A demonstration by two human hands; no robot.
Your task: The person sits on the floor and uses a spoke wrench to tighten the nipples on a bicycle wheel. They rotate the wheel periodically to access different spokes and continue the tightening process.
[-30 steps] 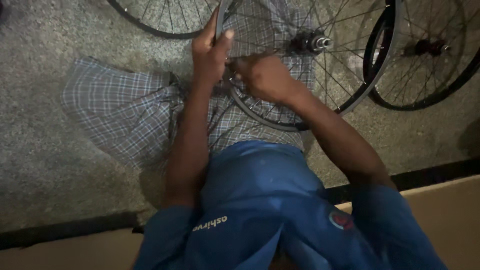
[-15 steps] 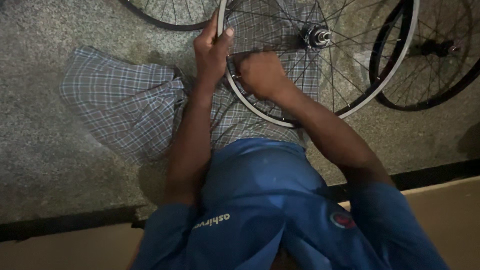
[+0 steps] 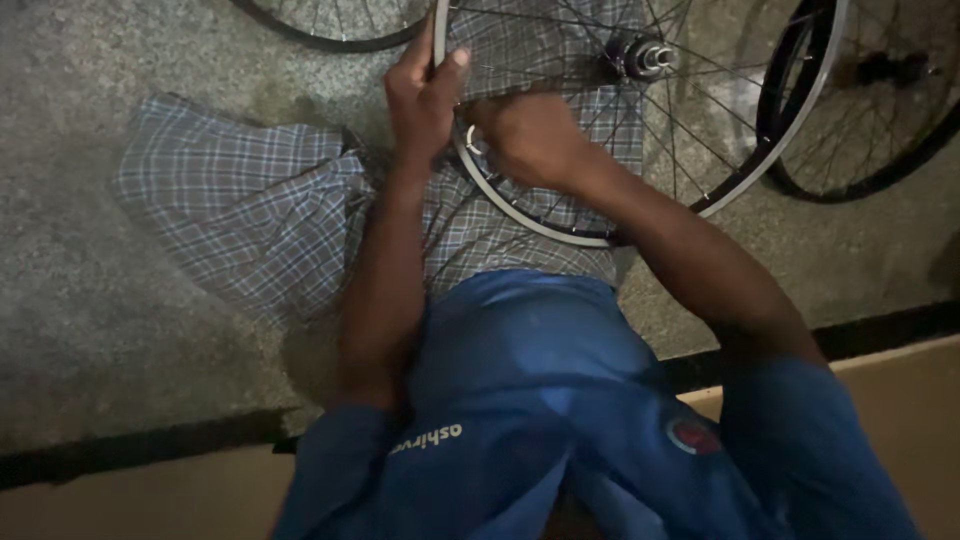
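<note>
Bicycle wheel, silver-rimmed, upper centre of frame, lying over checked cloth on speckled floor. Left hand closed around rim at its left edge; right hand curled among spokes just inside rim, possibly pinching a small part, grip unclear. Step judged: spoke-by-spoke work near rim; next move calls for steady rim hold. Wheel top cut off; right fingertips hidden; two darker wheels partly out of frame.

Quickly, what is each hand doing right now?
Left hand: closed, gripping the wheel rim.
Right hand: curled at the rim; what it holds cannot be told.
</note>
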